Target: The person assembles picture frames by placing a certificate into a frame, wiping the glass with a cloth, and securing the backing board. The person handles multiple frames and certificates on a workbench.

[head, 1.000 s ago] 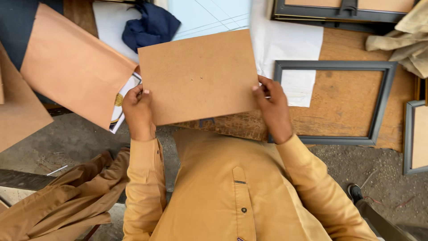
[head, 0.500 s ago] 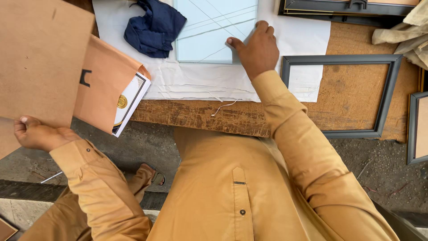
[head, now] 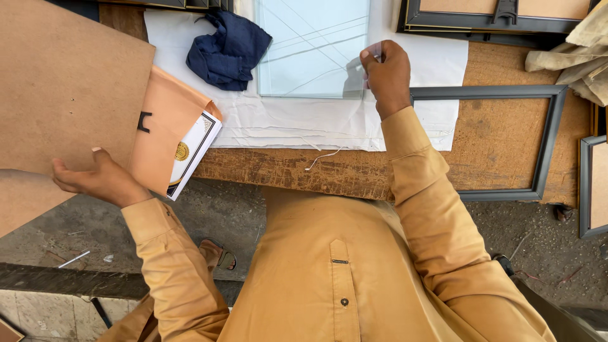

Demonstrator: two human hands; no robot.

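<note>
While your right hand (head: pixel 387 75) pinches the clear rectangular glass pane (head: pixel 313 47) at its right edge, lift evenly; left hand (head: pixel 95 180), fingers open, steadies the brown hardboard backing sheet (head: pixel 66 88) off the worktop's left edge.

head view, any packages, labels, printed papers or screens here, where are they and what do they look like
Printed certificate: left on the workbench, half under a peach envelope; white sheet, dark ornate border, round gold seal.
Peach envelope: beside the brown backing board that the left hand touches; plain, no label visible.
No screens or signs in view.
</note>
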